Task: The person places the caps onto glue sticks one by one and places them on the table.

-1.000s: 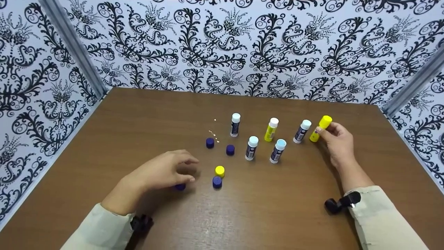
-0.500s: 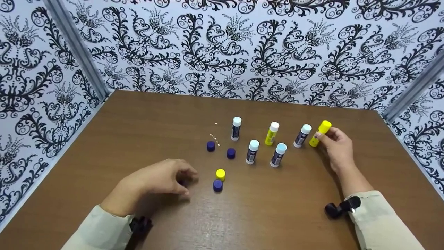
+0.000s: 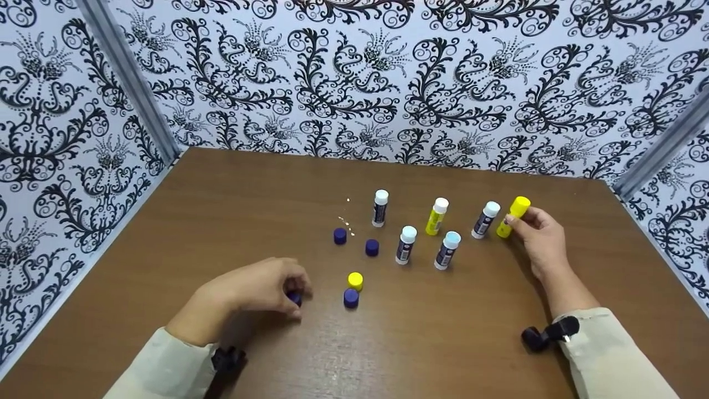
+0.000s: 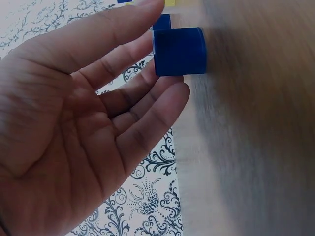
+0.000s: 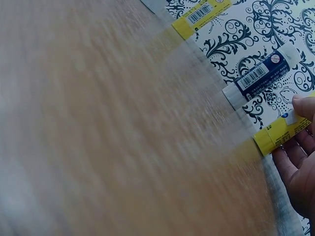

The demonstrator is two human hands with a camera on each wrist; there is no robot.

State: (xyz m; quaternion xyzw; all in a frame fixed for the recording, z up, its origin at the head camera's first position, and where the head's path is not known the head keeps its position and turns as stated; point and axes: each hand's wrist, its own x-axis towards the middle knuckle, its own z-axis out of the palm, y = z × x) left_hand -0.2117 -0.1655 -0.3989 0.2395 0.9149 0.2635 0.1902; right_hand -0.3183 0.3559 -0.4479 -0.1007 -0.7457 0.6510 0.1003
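In the head view my left hand [image 3: 260, 288] is low over the table, its thumb and fingers parted around a dark blue cap [image 3: 294, 298]. The left wrist view shows this blue cap [image 4: 180, 51] standing on the table, with a gap between it and the thumb tip. At the right, my right hand [image 3: 540, 238] grips a yellow glue stick [image 3: 504, 228] with a yellow cap on, upright on the table. Beside it stands an uncapped blue glue stick [image 3: 483, 223]. In the right wrist view fingers and thumb hold the yellow glue stick [image 5: 278, 132] by its side.
An uncapped yellow glue stick [image 3: 435, 221] and several uncapped blue ones, such as the front one [image 3: 445, 255], stand mid-table. Nearer the left hand lie a yellow cap [image 3: 355, 281] and loose blue caps [image 3: 351, 298]. White crumbs [image 3: 347, 224] lie behind them. Patterned walls [image 3: 354, 83] enclose the table.
My left hand's fingers have come down around the blue cap, which now shows between thumb and fingers. The right hand stays on the yellow glue stick. The head view has tilted slightly upward.
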